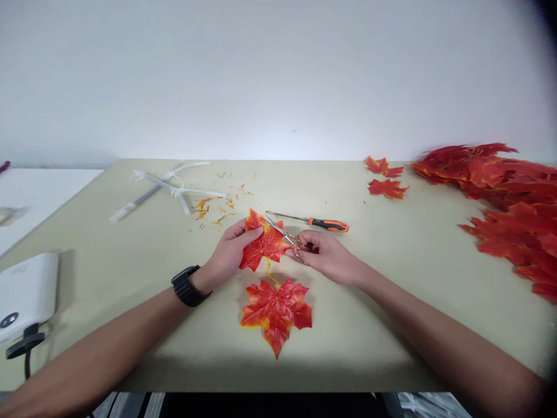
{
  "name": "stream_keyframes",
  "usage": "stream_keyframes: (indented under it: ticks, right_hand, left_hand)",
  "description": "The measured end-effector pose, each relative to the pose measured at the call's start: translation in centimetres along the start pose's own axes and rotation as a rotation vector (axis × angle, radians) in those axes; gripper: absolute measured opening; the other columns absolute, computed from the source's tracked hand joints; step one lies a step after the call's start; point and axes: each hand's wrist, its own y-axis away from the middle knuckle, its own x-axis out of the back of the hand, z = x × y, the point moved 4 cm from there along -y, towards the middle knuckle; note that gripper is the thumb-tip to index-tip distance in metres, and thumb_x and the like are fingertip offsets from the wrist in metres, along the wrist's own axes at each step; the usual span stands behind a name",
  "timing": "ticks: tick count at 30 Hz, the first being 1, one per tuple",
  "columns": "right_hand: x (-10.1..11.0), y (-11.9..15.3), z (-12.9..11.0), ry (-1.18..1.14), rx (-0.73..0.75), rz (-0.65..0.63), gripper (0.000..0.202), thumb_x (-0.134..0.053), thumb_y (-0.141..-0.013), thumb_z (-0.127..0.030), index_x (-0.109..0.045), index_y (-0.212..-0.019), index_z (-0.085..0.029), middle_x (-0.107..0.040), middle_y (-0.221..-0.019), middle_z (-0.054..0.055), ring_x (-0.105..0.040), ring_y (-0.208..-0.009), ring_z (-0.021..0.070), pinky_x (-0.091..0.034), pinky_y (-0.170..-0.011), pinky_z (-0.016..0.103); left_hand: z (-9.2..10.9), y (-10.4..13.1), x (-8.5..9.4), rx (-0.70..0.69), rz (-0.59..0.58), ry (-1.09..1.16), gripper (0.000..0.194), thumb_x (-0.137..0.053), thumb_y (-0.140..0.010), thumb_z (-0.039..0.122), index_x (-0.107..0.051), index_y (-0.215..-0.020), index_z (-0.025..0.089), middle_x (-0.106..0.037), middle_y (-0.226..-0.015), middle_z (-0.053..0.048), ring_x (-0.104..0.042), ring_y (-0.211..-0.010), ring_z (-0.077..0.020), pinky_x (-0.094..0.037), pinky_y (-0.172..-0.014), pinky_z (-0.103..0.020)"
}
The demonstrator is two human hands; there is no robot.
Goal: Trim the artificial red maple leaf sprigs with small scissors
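Note:
My left hand [232, 249] pinches a red and orange artificial maple leaf [256, 252] by its left side, thumb on top. In my right hand [326, 255] is a small pair of scissors [281, 229] with copper-coloured handles, its blades lying over the held leaf's upper right part. A thin yellow stem joins that leaf to a second artificial maple leaf [277, 310], which rests on the table nearer to me. Just beyond my right hand lies a screwdriver [328, 224] with a black and orange handle.
Yellow-orange scraps [202, 208] are scattered on the table [174, 337], beside crossed whitish plastic strips [159, 183]. Two small leaves [388, 188] lie back right, near a large pile of red leaves [522, 232]. A white device [32, 290] with a black cable stands at left.

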Motion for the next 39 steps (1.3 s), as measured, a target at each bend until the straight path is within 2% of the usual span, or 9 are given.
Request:
stream_keyframes:
  ticks: [5, 11, 17, 25, 31, 39]
  right_hand:
    - [-0.4, 0.1, -0.1, -0.047, -0.014, -0.028, 0.054, -0.073, -0.084, -0.055, -0.034, -0.067, -0.022, -0.031, -0.066, -0.004, -0.029, -0.062, 0.0112, -0.023, -0.054, 0.026]
    - [-0.4, 0.1, -0.2, -0.002, -0.005, 0.002, 0.05, -0.073, -0.084, -0.047, -0.035, -0.066, -0.022, -0.031, -0.066, -0.004, -0.029, -0.061, 0.0108, -0.024, -0.053, 0.025]
    - [-1.0, 0.1, 0.2, 0.066, 0.045, 0.04, 0.048, -0.07, -0.087, -0.044, -0.033, -0.067, -0.022, -0.036, -0.066, -0.003, -0.03, -0.061, 0.0115, -0.024, -0.054, 0.026]
    - [-1.3, 0.3, 0.2, 0.181, 0.129, 0.102, 0.037, -0.065, -0.087, -0.032, -0.035, -0.068, -0.021, -0.046, -0.071, -0.001, -0.038, -0.063, 0.0128, -0.029, -0.056, 0.028]
    - [-1.4, 0.3, -0.1, 0.252, 0.163, 0.152, 0.034, -0.063, -0.083, -0.029, -0.034, -0.067, -0.022, -0.045, -0.07, -0.002, -0.038, -0.063, 0.0129, -0.031, -0.058, 0.028]
    - [-1.5, 0.2, -0.1, 0.289, 0.186, 0.158, 0.033, -0.062, -0.083, -0.029, -0.034, -0.067, -0.022, -0.046, -0.07, -0.002, -0.04, -0.063, 0.013, -0.032, -0.059, 0.028]
  left_hand:
    - [0.2, 0.0, -0.4, -0.032, -0.045, 0.013, 0.028, -0.086, -0.078, 0.04, -0.073, -0.091, 0.018, -0.075, -0.087, -0.002, -0.07, -0.076, -0.015, -0.058, -0.073, -0.026]
    - [0.2, 0.0, -0.5, -0.001, -0.031, -0.019, 0.033, -0.085, -0.079, 0.046, -0.073, -0.088, 0.017, -0.075, -0.081, -0.002, -0.065, -0.065, -0.0125, -0.054, -0.061, -0.023]
    - [-0.2, 0.1, -0.6, 0.055, -0.019, 0.064, 0.029, -0.084, -0.08, 0.041, -0.072, -0.089, 0.017, -0.075, -0.084, -0.002, -0.068, -0.071, -0.0122, -0.058, -0.07, -0.022]
    - [-0.5, 0.3, -0.8, 0.074, -0.013, 0.126, 0.025, -0.084, -0.081, 0.037, -0.07, -0.085, 0.017, -0.073, -0.081, -0.001, -0.068, -0.071, -0.0117, -0.058, -0.069, -0.021]
    - [-0.7, 0.6, -1.1, 0.114, 0.023, 0.168, 0.027, -0.084, -0.079, 0.036, -0.071, -0.089, 0.015, -0.073, -0.082, -0.003, -0.068, -0.071, -0.0125, -0.057, -0.069, -0.022]
    - [-0.5, 0.8, -1.3, 0.129, 0.041, 0.173, 0.026, -0.084, -0.079, 0.035, -0.071, -0.088, 0.015, -0.073, -0.081, -0.003, -0.067, -0.07, -0.0129, -0.056, -0.068, -0.023]
